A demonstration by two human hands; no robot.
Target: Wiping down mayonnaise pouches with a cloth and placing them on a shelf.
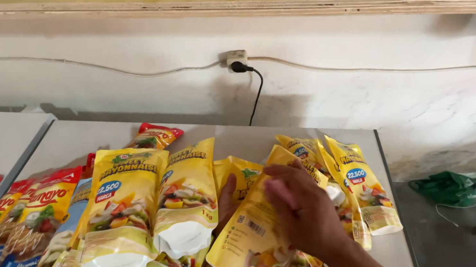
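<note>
Our right hand point(304, 210) lies flat, fingers together, on the back of a yellow pouch point(249, 236) tilted over a heap of like pouches point(129, 218) on the white table point(83, 141). Our left hand point(224, 201) is under that pouch, thumb up beside it; we cannot tell its grip.

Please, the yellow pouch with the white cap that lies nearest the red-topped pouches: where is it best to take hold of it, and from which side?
Probably at its top edge, coming from the wall side. The yellow pouch lies flat on the white table, overlapping its neighbours, and its lower end with the white cap is bulky. The flat top seal is free and thin enough to pinch.
</note>
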